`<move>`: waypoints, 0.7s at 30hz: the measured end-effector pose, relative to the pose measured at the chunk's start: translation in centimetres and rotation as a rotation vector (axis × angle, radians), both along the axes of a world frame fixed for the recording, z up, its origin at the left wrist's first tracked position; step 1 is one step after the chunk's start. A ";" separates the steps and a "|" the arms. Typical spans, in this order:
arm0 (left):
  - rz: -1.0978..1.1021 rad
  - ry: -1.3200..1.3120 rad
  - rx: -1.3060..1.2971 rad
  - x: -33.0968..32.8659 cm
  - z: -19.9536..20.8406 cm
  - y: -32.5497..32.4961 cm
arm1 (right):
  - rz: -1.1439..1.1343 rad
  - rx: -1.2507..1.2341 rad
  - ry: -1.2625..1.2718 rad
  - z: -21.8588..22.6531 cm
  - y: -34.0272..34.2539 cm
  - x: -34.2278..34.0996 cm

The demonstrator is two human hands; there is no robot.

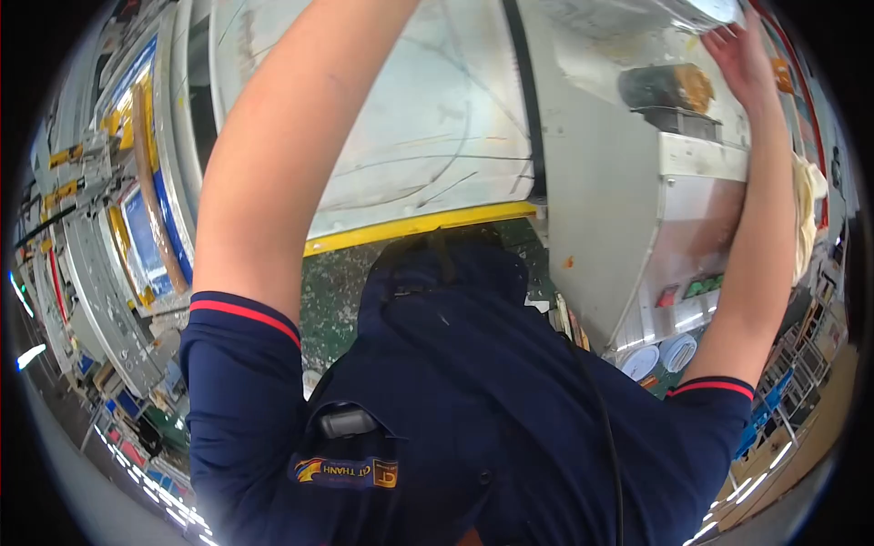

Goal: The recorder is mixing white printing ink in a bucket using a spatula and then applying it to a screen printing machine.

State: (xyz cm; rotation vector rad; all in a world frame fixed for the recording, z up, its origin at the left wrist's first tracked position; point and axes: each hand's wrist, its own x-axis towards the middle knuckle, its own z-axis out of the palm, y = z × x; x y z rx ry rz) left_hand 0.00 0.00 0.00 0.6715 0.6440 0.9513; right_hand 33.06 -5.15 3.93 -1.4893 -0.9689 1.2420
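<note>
My left arm [273, 155] reaches up past the upper edge of the head view, so my left hand is out of sight. At the top right my right hand [742, 59] is raised, with its fingers bent against the underside of a shiny plastic-covered container [669, 14]. That container is cut off by the upper edge, and a pale round part shows on it. Just below lies a dark roll with a brown tape-like end [669, 86], on top of a grey machine cabinet [596, 164]. My right forearm passes along the cabinet's right side.
A pale, streaked flat table [437, 118] with a yellow front edge [419, 227] lies before me. Red and green switches [667, 296] sit on the cabinet's side. White round tubs [640, 362] stand on the floor below. Framed screens [137, 209] lean at the left.
</note>
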 end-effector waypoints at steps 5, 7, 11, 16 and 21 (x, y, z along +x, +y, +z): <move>-0.010 0.120 -0.085 2.2 1.6 2.5 | -0.029 -0.066 0.141 -0.9 2.8 1.7; 0.074 0.186 -0.165 0.8 1.4 3.2 | 0.050 -0.010 0.158 1.1 2.0 -1.9; 0.049 0.299 -0.101 4.3 1.2 1.7 | 0.011 -0.093 -0.083 0.2 1.4 1.1; 0.148 0.222 -0.074 2.5 0.6 -2.1 | 0.146 -0.047 0.056 1.1 1.4 1.2; 0.269 0.081 -0.056 0.2 1.8 -8.8 | 0.201 0.018 0.168 1.2 0.8 0.6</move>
